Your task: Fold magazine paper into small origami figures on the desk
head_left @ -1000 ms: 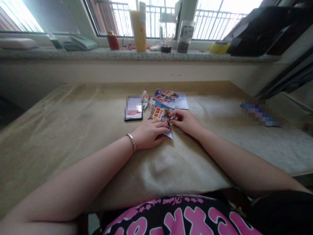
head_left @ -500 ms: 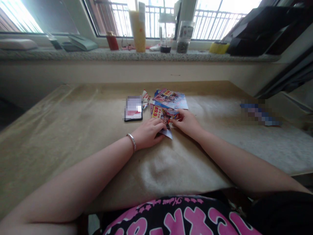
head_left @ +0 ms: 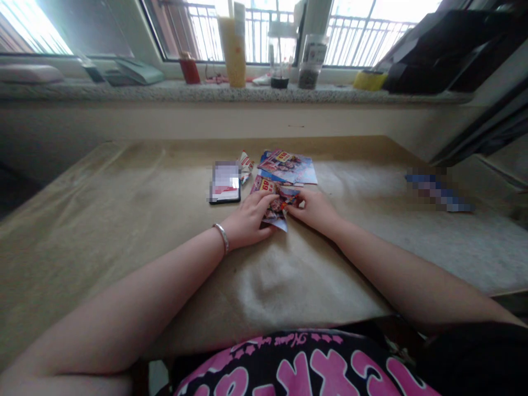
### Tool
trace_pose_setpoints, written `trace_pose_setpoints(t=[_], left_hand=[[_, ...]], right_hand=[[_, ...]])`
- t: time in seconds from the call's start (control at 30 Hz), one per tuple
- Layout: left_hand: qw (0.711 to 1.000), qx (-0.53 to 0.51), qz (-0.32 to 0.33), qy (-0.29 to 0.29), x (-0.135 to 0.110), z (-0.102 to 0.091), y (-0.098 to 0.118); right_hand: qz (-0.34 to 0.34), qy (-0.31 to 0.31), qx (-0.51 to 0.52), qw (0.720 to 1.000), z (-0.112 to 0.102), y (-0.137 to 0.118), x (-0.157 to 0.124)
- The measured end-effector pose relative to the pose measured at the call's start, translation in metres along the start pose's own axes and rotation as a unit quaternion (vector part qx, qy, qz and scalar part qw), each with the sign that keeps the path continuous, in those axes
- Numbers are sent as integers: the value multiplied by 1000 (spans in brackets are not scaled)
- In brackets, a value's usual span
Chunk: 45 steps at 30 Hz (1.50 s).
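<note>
A colourful printed paper leaflet (head_left: 274, 207) with large red figures lies on the table between my hands, partly covered by them. My left hand (head_left: 252, 219), a silver bangle at its wrist, rests over the leaflet's left side and holds it, fingers on top and thumb near the lower edge. With bent fingers my right hand (head_left: 311, 208) pinches the leaflet's right side, where the paper is folded or creased up. Just beyond lies a small stack of similar printed leaflets (head_left: 291, 166). How the pinched part is folded is too small to tell.
Left of the leaflets lies a phone (head_left: 225, 182), partly blurred, beside a crumpled paper piece (head_left: 246, 165). A blurred blue packet-like thing (head_left: 439, 192) is at the right. Several bottles and jars, including a yellow bottle (head_left: 233, 52), stand on the stone windowsill (head_left: 165, 94).
My left hand has slid slightly up and left over the leaflet, its fingers more spread. The leaflet's right part is more raised and creased by my right hand.
</note>
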<state>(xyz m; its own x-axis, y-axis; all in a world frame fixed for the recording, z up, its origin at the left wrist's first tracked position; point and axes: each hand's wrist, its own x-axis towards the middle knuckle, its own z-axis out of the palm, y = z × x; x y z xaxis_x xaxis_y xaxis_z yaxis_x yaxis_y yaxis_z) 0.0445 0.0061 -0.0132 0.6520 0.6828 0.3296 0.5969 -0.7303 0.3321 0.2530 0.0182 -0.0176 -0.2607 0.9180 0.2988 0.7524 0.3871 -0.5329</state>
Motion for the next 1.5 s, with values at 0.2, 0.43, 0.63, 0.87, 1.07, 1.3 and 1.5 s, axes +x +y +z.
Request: trace_pose_setpoints(t=[0.2, 0.43, 0.63, 0.87, 1.07, 1.3, 1.5], left_hand=[[999, -1, 24, 44, -1, 2, -4], [994, 37, 41, 98, -1, 4, -6], [990, 68, 53, 112, 0, 0, -2], [986, 71, -1, 150, 3, -6, 1], [983, 79, -1, 163, 3, -10, 2], [980, 30, -14, 197, 5, -12, 3], [974, -24, -7, 225, 6, -10, 0]], right_hand=[[-27, -11, -3, 1000, -1, -2, -1], [-129, -15, -53, 990, -5, -3, -2], [-179, 8, -62, 982, -7, -5, -5], [-198, 56, 45, 977, -9, -10, -9], [-167, 118, 101, 974, -10, -19, -13], [-101, 125, 140, 977, -11, -29, -18], [-143, 103, 157, 972, -12, -30, -18]])
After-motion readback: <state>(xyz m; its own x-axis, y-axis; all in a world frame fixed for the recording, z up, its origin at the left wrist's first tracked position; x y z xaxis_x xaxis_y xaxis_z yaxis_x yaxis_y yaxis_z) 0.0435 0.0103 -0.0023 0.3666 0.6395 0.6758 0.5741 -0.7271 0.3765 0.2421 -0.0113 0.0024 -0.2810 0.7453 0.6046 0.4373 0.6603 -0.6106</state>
